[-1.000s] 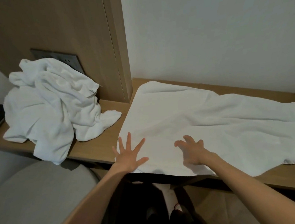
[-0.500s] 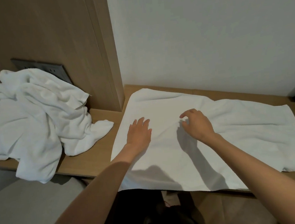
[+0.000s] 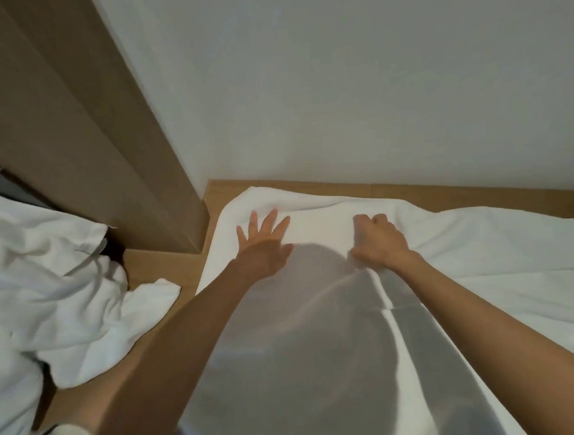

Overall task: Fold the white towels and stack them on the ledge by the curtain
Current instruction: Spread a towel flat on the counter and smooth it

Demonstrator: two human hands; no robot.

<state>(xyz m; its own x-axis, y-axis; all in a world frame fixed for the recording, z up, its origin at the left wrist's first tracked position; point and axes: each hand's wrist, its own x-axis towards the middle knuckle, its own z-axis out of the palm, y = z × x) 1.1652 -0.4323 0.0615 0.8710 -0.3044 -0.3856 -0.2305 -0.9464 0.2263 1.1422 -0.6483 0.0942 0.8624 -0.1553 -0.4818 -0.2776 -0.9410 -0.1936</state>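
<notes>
Head camera looks down on one white towel [image 3: 472,271] spread flat along the wooden ledge [image 3: 466,198]. Its far edge lies close to the white wall [image 3: 336,76] and its near edge hangs over the front toward the person. The left hand [image 3: 264,246] lies palm-down near the towel's far left corner, fingers straight and fanned wide, pressing the cloth and holding nothing. The right hand [image 3: 380,241] sits near it, closer to the towel's middle, knuckles up and fingers curled tight into the fabric. A raised ridge runs from under its wrist toward the near edge, so it reads as gripping a pinch of cloth, though the fingertips are hidden. To the left, past the wood panel [image 3: 101,146], a heap of crumpled towels [image 3: 42,271] lies unfolded on the same ledge.

The step in hand looks like smoothing and squaring this towel ahead of its first fold. No folded stack shows anywhere, so the task seems near its start. No curtain is in view, so where the stack belongs cannot be told. The next move calls for a grip on two corners of one side — the flat left hand would have to close on an edge — then a carry across so the edges meet, without dragging the overhanging part off the ledge.
</notes>
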